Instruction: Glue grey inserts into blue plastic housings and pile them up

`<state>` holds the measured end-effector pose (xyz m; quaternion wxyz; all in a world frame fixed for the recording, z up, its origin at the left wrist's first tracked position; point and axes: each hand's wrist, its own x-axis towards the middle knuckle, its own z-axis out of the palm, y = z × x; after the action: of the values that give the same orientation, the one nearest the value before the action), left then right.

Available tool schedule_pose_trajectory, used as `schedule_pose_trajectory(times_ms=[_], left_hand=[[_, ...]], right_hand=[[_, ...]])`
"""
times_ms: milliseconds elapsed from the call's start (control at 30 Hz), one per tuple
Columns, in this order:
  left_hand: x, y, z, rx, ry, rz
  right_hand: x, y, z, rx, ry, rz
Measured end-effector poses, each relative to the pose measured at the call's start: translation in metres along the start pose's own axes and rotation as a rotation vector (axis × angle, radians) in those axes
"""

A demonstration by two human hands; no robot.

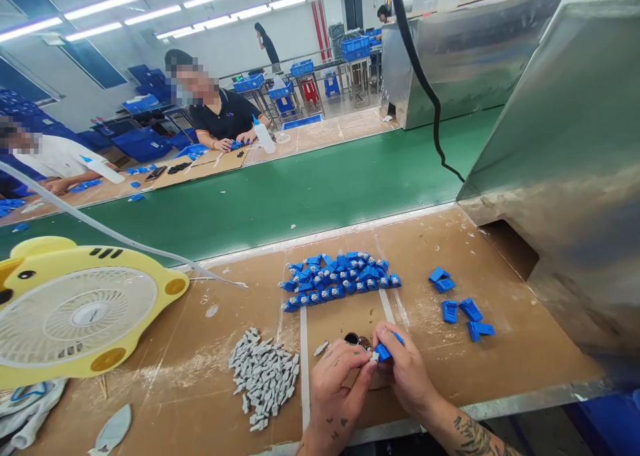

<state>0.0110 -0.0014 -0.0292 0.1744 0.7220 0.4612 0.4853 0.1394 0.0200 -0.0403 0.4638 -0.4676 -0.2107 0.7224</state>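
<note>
My right hand (403, 363) grips a small blue plastic part (383, 353) near the table's front edge. Against its left end, my left hand (341, 383) pinches a small pale grey piece (373, 356) between thumb and forefinger. Just behind the hands sits a small dark round container (352, 339), partly hidden by the fingers. One loose grey piece (321, 348) lies left of it. A heap of grey pieces (263, 376) is to the left of my left hand. Beyond the hands stand rows of blue parts with pale tips (340, 279). Several plain blue parts (450, 311) lie to the right.
A yellow fan (90, 313) lies at the left, with a white cable behind it. A green conveyor (300, 196) crosses beyond the table. Metal housing (565, 143) rises at the right. Two people sit across the conveyor, blue parts and white bottles (264, 136) near them.
</note>
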Motion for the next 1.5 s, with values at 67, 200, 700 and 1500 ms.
schedule_pose_trajectory(times_ms=[67, 200, 700, 1500], left_hand=[[0.001, 0.000, 0.002, 0.006, 0.002, 0.009], [0.000, 0.001, 0.001, 0.026, -0.081, -0.028], [0.057, -0.034, -0.057, 0.395, 0.145, -0.182], [0.000, -0.075, -0.132, 0.598, -0.001, -0.387]], right_hand=[[-0.001, 0.002, 0.004, 0.012, 0.054, -0.006], [-0.002, 0.001, 0.009, 0.030, 0.119, -0.034], [0.001, -0.054, -0.081, -0.847, 0.077, -0.545], [0.035, -0.076, -0.172, -1.616, 0.151, -1.150]])
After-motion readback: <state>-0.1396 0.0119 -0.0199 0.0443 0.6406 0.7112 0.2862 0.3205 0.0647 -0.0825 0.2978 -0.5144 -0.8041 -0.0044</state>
